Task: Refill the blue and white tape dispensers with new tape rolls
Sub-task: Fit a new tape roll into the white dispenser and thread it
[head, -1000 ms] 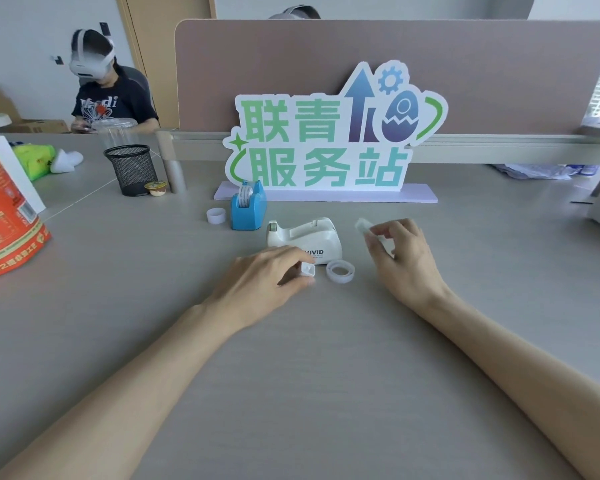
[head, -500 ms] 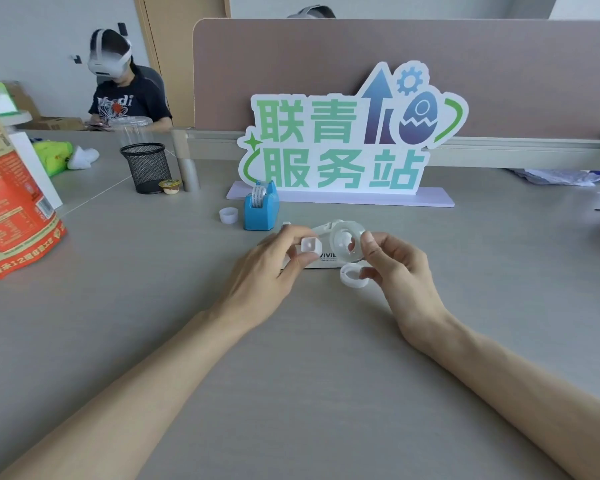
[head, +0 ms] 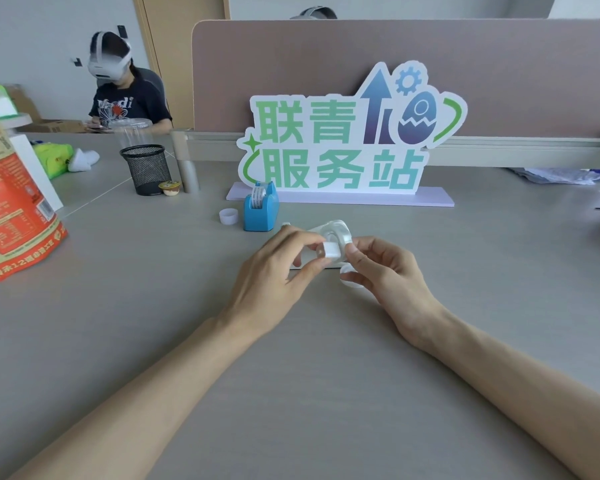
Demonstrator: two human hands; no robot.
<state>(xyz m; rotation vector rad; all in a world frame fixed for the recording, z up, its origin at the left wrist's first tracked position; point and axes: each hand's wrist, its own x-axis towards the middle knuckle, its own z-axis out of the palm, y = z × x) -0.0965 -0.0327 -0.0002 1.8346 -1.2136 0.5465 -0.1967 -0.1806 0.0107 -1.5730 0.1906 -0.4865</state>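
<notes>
Both bare hands met above the grey counter (head: 291, 375), just in front of the white tape dispenser (head: 312, 230), which was mostly hidden behind them. The left hand (head: 274, 275) had its fingers (head: 307, 239) clamped on a small white spool core (head: 328, 251), thumb below and forefinger above. The right hand (head: 388, 271) held a clear tape roll (head: 338, 233) upright, its fingers (head: 355, 258) closed on the roll's near edge. Core and roll were touching; whether the core sat inside the roll's hole could not be told. A second clear ring (head: 349, 280) lay on the counter under the right hand, partly covered by it.

The blue tape dispenser (head: 260, 211) stood upright just beyond and to the left of the hands, with a roll of tape (head: 258, 197) seated in it. A small white cap-like ring (head: 228, 216) lay just beside it on the left. Behind both stood a sign (head: 343, 133) with green characters on a pale lilac base. Farther left: a black mesh pen cup (head: 147, 169), a small round tub (head: 169, 187) touching or nearly touching it, and an orange printed bag (head: 11, 209) at the counter's left edge. A person wearing a white headset (head: 108, 64) sat at the far side.
</notes>
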